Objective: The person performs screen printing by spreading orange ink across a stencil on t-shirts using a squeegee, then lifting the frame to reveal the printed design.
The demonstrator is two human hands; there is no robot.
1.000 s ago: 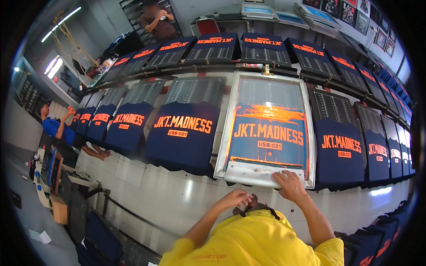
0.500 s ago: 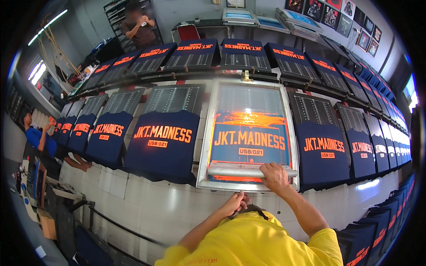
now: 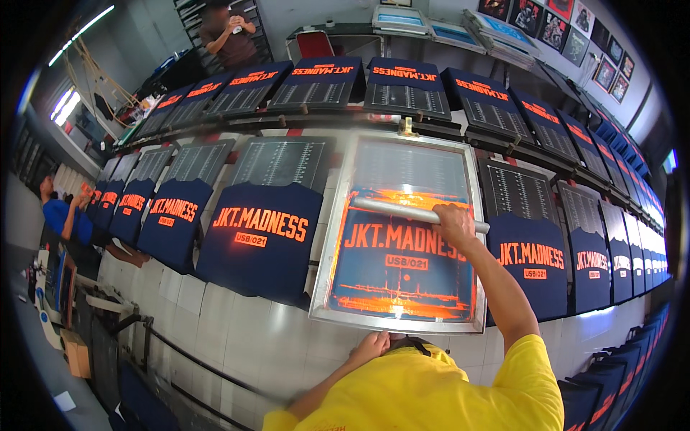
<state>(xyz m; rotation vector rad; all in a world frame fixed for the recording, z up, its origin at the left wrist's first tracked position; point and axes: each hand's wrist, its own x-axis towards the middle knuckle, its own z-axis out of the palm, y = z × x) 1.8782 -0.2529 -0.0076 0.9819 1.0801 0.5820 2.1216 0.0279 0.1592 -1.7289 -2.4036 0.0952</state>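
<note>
A long silver metal squeegee [image 3: 420, 212] is gripped by the right hand [image 3: 454, 224] over an aluminium-framed, orange-inked printing screen [image 3: 406, 237]; its near edge is pressed by the left hand [image 3: 369, 348], fingers curled.

I count one screen frame [image 3: 402, 233], one squeegee [image 3: 410, 211], two of my hands on them, two other people, and navy shirts in two long rows.
</note>
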